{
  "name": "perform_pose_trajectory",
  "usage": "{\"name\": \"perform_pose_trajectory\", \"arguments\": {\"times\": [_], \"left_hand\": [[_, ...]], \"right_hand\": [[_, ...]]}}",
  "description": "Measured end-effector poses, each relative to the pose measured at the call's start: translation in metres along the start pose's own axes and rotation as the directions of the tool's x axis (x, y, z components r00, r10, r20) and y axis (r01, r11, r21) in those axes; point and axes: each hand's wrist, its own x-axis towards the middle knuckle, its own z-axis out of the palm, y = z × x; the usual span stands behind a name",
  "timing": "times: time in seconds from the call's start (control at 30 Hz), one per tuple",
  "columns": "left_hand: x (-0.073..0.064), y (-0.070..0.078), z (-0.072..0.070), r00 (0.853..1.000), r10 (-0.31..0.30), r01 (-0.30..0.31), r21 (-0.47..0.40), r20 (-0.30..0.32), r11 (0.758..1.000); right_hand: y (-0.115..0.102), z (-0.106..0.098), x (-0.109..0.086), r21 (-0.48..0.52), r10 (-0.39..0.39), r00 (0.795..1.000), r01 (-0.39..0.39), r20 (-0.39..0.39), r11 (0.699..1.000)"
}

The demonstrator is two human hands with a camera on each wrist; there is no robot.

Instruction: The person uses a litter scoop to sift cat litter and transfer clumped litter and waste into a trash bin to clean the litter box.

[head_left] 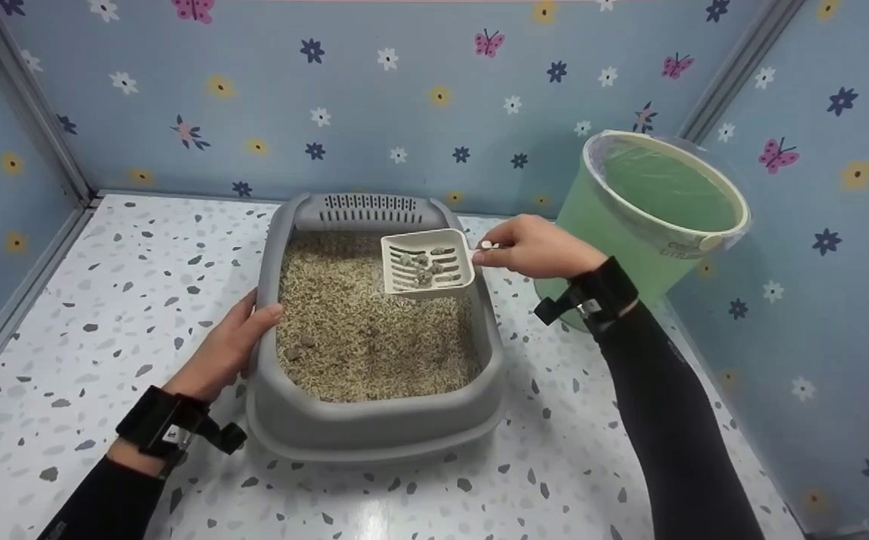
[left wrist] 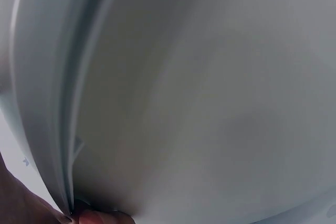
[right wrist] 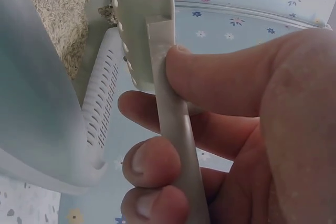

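Note:
A grey litter box filled with tan pellet litter stands on the speckled surface. My left hand grips its left rim, thumb over the top edge; the left wrist view shows the box's outer wall close up, with fingertips under the rim. My right hand holds a white slotted litter scoop by its handle, thumb on top and fingers curled round. Over the back right part of the box, the scoop carries several greyish clumps. A few darker clumps lie in the litter at the left.
A green bin lined with a clear bag stands to the right, behind my right forearm. Flower-patterned wall panels enclose the back and both sides. White speckled surface shows around the box.

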Motion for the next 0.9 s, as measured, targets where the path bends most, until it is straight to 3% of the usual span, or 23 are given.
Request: {"name": "perform_pose_trajectory", "arguments": {"times": [0.33, 0.6, 0.73, 0.9], "left_hand": [[0.000, 0.000, 0.000, 1.000, -0.006, 0.006, 0.027, -0.005, 1.000], [0.001, -0.001, 0.000, 1.000, -0.001, 0.001, 0.039, -0.014, 0.999], [0.001, -0.002, 0.000, 1.000, 0.004, -0.004, 0.024, -0.013, 1.000], [0.001, -0.001, 0.001, 1.000, 0.005, -0.004, 0.022, -0.012, 1.000]], "right_hand": [[0.006, -0.021, -0.012, 0.011, 0.033, 0.997, -0.032, -0.075, 0.999], [0.016, -0.048, -0.032, 0.010, 0.108, 0.981, -0.108, -0.160, 0.994], [0.027, -0.068, -0.046, 0.014, 0.171, 0.963, -0.172, -0.210, 0.985], [0.043, -0.096, -0.069, 0.075, 0.273, 0.922, -0.262, -0.276, 0.962]]}}
